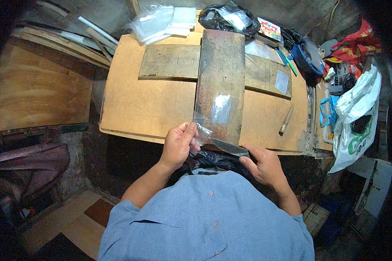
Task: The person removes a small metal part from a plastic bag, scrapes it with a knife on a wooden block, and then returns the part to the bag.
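My left hand pinches a folded piece of clear plastic film just above the table's near edge. The fingers of my right hand close around a knife with a dark, flat blade. Its tip points left, close to the film; I cannot tell whether they touch. Beyond my hands, a long worn wooden board runs away from me. On its near end lies a clear plastic sheet.
Under the long board, a second plank lies crosswise on the table. A thin wooden-handled tool rests at the right. Plastic sheets, a black bag and a small box line the back. A white bag hangs at right.
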Available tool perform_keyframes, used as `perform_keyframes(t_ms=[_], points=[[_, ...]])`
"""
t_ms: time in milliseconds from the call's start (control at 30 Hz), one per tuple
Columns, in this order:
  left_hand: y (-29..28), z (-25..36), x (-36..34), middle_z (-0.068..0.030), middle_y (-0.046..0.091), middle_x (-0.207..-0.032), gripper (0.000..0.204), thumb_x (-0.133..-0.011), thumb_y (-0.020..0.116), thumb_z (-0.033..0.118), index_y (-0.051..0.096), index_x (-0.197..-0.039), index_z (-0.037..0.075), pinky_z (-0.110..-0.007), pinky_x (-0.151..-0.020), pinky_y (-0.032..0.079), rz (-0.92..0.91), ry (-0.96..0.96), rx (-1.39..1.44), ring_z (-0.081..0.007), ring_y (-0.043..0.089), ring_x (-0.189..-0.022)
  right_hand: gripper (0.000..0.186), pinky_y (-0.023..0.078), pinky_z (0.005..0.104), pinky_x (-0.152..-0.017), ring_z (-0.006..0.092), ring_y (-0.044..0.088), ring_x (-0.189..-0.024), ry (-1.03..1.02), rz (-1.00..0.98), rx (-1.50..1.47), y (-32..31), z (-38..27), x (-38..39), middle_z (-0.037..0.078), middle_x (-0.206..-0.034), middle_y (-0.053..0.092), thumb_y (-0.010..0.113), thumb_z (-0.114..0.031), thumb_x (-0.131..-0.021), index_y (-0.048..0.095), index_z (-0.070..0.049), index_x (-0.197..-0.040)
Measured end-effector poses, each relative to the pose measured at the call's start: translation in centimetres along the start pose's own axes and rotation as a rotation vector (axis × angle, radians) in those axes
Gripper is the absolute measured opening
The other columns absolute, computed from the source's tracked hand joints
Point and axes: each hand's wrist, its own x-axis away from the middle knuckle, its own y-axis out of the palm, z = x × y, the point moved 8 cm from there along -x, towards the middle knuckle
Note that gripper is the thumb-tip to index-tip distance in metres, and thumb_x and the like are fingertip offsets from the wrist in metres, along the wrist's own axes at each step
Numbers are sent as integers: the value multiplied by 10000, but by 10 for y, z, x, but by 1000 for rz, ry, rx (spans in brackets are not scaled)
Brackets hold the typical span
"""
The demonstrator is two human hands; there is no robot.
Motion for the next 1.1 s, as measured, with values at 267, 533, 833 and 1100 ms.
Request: perform_keyframes(t_ms=[267, 533, 833, 1100], points=[[22, 1, 6, -14, 619, -724, 209, -985, 580, 227, 613, -891, 44, -217, -552, 476, -124, -11, 4, -86, 592, -605, 451, 523, 452, -771, 376, 659, -912, -22, 41, 38, 4, -5, -10, 202, -1006, 679, 599, -396, -914, 618, -33, -1181], [39, -15, 15, -18, 663, -813, 177, -921, 664, 154, 673, -980, -12, -229, -615, 508, -341, -156, -87, -73, 589, -669, 456, 533, 452, -721, 375, 664, -870, -120, 54, 39, 11, -22, -27, 185, -972, 678, 599, -409, -914, 598, -65, -1214], [32, -8, 22, -15, 641, -765, 118, -915, 663, 130, 655, -879, 18, -248, -627, 493, -465, -88, -190, -85, 593, -677, 349, 529, 440, -650, 375, 660, -754, -166, 355, 124, -22, -7, -35, 187, -869, 674, 666, -338, -880, 646, -57, -1087], [36, -12, 9, -28, 665, -837, 95, -930, 646, 122, 652, -926, 27, -252, -745, 487, -175, 29, 55, -96, 602, -775, 199, 494, 293, -752, 149, 625, -823, -53, -46, -728, 28, -18, -43, 81, -882, 679, 718, -172, -844, 684, -26, -975]])
